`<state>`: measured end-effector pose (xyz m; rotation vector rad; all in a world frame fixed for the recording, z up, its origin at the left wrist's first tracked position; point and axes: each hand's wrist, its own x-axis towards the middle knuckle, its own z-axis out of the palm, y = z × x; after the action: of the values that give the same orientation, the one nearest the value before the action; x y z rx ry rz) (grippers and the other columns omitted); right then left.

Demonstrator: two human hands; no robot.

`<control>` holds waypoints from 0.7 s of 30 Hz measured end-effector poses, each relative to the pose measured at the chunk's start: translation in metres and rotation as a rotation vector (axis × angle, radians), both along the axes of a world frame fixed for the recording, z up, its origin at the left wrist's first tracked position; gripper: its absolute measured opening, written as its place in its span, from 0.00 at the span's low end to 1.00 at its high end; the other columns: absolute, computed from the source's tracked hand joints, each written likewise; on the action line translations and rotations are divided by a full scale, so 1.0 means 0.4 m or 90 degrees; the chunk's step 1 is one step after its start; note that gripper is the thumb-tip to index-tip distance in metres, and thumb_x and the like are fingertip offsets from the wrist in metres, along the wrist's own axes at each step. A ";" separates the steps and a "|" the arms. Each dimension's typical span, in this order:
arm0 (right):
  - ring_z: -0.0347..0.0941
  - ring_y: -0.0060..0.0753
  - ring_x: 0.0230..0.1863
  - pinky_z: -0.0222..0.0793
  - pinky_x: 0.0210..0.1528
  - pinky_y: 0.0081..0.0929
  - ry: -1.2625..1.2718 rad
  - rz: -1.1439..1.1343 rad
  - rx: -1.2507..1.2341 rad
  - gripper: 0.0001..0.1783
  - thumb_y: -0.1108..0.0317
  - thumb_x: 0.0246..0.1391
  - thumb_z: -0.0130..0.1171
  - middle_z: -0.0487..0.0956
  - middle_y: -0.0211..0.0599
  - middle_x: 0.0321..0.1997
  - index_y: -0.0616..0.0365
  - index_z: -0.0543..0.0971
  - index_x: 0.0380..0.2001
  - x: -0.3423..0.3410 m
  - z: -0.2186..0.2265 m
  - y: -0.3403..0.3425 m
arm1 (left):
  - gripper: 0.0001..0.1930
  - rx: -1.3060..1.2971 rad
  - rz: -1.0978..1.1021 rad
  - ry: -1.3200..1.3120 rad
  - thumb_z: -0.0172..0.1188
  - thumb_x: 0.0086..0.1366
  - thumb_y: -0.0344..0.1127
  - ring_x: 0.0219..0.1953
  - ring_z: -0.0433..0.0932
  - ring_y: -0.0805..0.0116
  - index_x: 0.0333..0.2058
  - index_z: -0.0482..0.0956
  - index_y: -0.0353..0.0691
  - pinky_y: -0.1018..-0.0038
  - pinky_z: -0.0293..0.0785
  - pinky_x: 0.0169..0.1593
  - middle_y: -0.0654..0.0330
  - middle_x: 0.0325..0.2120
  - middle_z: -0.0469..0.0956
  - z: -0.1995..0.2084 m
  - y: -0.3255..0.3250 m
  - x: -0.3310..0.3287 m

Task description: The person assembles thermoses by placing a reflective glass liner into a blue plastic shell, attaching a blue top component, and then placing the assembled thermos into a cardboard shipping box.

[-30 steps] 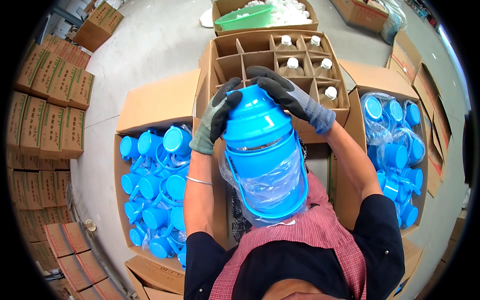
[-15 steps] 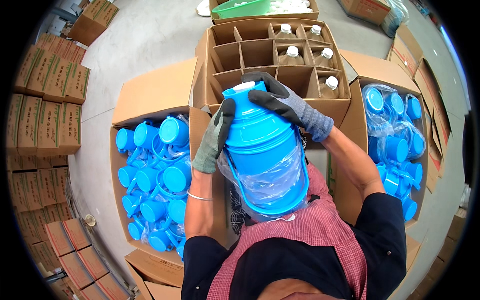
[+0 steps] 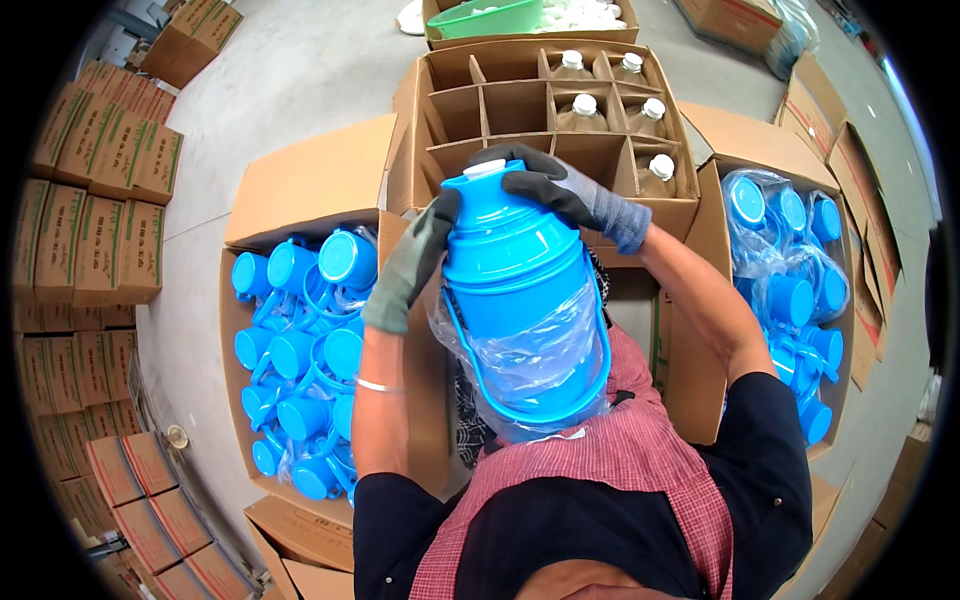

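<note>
Upright against my apron stands a blue thermos flask (image 3: 515,315), its lower body wrapped in clear plastic film and its carrying handle hanging down the near side. A white stopper (image 3: 484,168) shows in its mouth. Gloved in grey with dark fingertips, my left hand (image 3: 413,258) presses its fingers to the left of the flask's neck. My right hand (image 3: 562,190), in a blue-grey glove, curls over the top from the right, fingers next to the stopper. Both hands grip the flask between them; some fingertips on the far side are hidden.
Ahead, a divided carton (image 3: 440,160) holds several white-capped bottles (image 3: 583,115). Open cartons on the left (image 3: 232,350) and right (image 3: 712,300) contain blue handled plastic cups. Farther off is a green basin (image 3: 485,18). Stacked boxes (image 3: 100,240) line the left side.
Both hands have shifted slightly left at the flask's top. My left wrist has swung outward, and the flask has tilted a little.
</note>
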<state>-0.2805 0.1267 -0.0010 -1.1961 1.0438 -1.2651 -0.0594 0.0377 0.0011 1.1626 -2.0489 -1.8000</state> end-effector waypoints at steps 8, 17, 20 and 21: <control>0.75 0.28 0.49 0.70 0.55 0.28 0.091 0.039 0.022 0.30 0.49 0.53 0.63 0.80 0.39 0.47 0.61 0.78 0.51 0.009 0.034 -0.033 | 0.49 0.156 0.123 0.165 0.36 0.64 0.76 0.56 0.72 0.65 0.62 0.65 0.32 0.70 0.70 0.57 0.51 0.55 0.73 -0.107 0.043 -0.022; 0.75 0.30 0.50 0.71 0.55 0.27 -0.275 0.184 -0.069 0.33 0.49 0.57 0.61 0.79 0.41 0.51 0.65 0.75 0.56 -0.014 -0.099 -0.083 | 0.27 -0.752 -0.147 -0.057 0.54 0.62 0.26 0.51 0.74 0.42 0.62 0.63 0.30 0.58 0.74 0.54 0.40 0.56 0.70 -0.105 0.040 0.080; 0.75 0.31 0.51 0.70 0.55 0.29 0.016 0.132 -0.061 0.31 0.50 0.59 0.57 0.79 0.41 0.51 0.65 0.75 0.55 -0.034 -0.017 -0.089 | 0.33 0.242 0.045 0.212 0.45 0.73 0.57 0.54 0.75 0.57 0.61 0.66 0.30 0.67 0.70 0.57 0.45 0.57 0.71 -0.064 -0.020 0.002; 0.74 0.34 0.54 0.68 0.58 0.31 0.120 0.121 -0.048 0.34 0.47 0.58 0.55 0.78 0.43 0.54 0.65 0.74 0.57 -0.016 0.035 -0.096 | 0.37 0.164 0.078 0.219 0.41 0.71 0.62 0.53 0.75 0.59 0.60 0.67 0.30 0.69 0.69 0.57 0.46 0.56 0.72 -0.093 -0.003 -0.001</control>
<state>-0.2870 0.0885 0.0132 -1.4590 0.9980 -1.0677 -0.0598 0.0365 -0.0360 0.9294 -1.5600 -2.0774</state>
